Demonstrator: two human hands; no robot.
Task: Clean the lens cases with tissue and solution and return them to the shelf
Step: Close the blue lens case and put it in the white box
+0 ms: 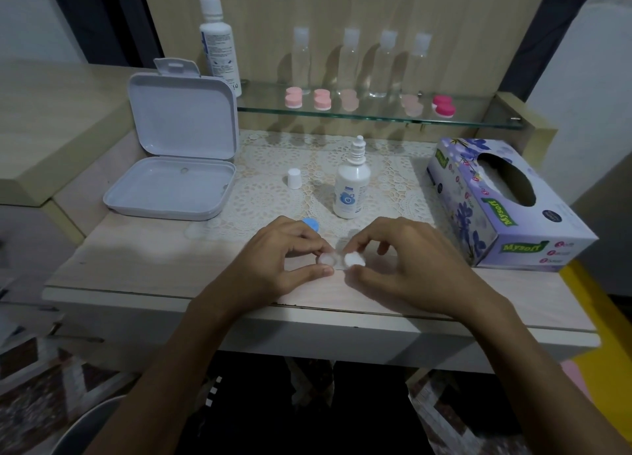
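Both hands [284, 249] [396, 252] curl over the lens case [337, 260], fingertips pinching it.

The open lens case [337, 260] lies flat near the worktop's front edge, clear, its two wells side by side, the right one stuffed with a wad of tissue [354, 259]. A blue cap [311, 224] sits just behind it. The uncapped solution bottle [352, 181] stands upright mid-worktop. Five pink cases [349, 99] line the glass shelf [376, 117]. The tissue box [506, 201] lies by the right edge.

Counts on desk and shelf
Five pink cases [294, 97], four clear bottles [301, 61], two solution bottles [351, 184], one tissue box [502, 208], one white box [178, 153], two hands [284, 259].
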